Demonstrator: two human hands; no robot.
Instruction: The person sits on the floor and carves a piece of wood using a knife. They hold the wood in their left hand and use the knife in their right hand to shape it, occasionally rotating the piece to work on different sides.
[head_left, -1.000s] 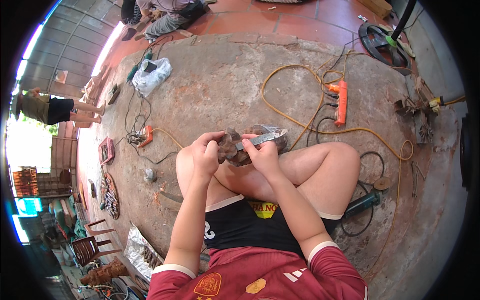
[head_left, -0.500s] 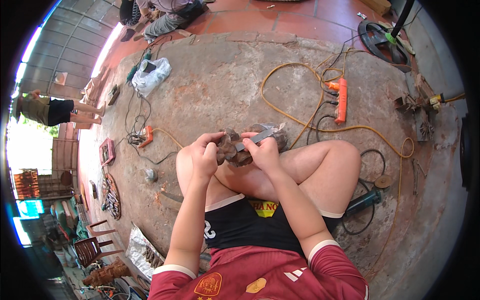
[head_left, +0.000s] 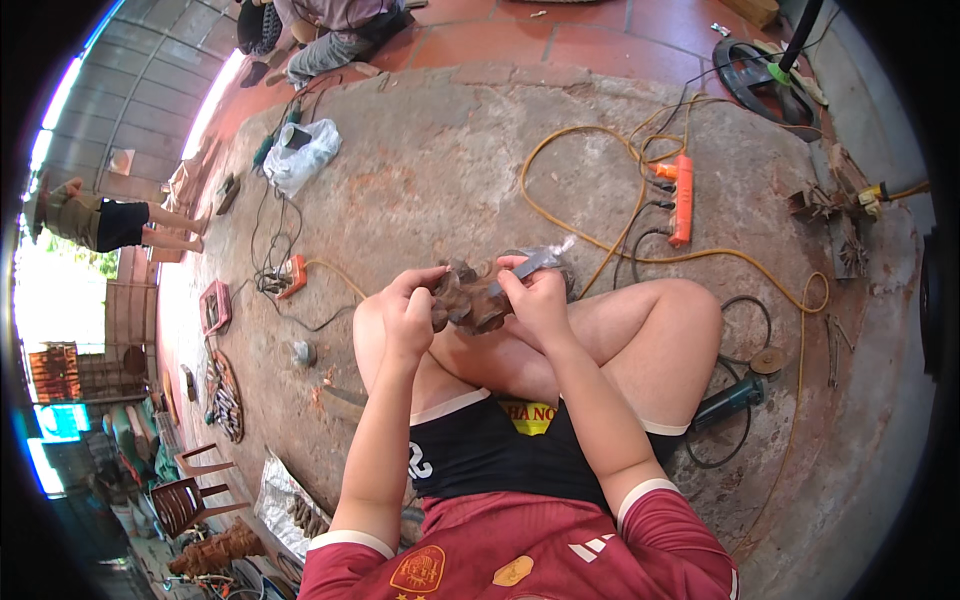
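Note:
Above my crossed legs, my left hand (head_left: 407, 308) is closed on the left end of a dark brown, knobbly piece (head_left: 473, 304) that looks like carved wood. My right hand (head_left: 538, 302) pinches a flat grey strip (head_left: 528, 266) between thumb and fingers, at the piece's right side. The strip slants up to the right, and its far end shines in the light. Whether the strip touches the brown piece is hard to make out. My fingers hide parts of both things.
An orange power strip (head_left: 682, 202) with plugs and a looping yellow cord (head_left: 528, 180) lies ahead right. Beside my left knee sits a small clear container (head_left: 303, 351). A green power tool (head_left: 728, 402) rests by my right thigh. Farther off are a plastic bag (head_left: 302, 158) and other people.
My right hand has shifted slightly right and up along with the grey strip, uncovering more of the brown piece. My left hand stays nearly where it was.

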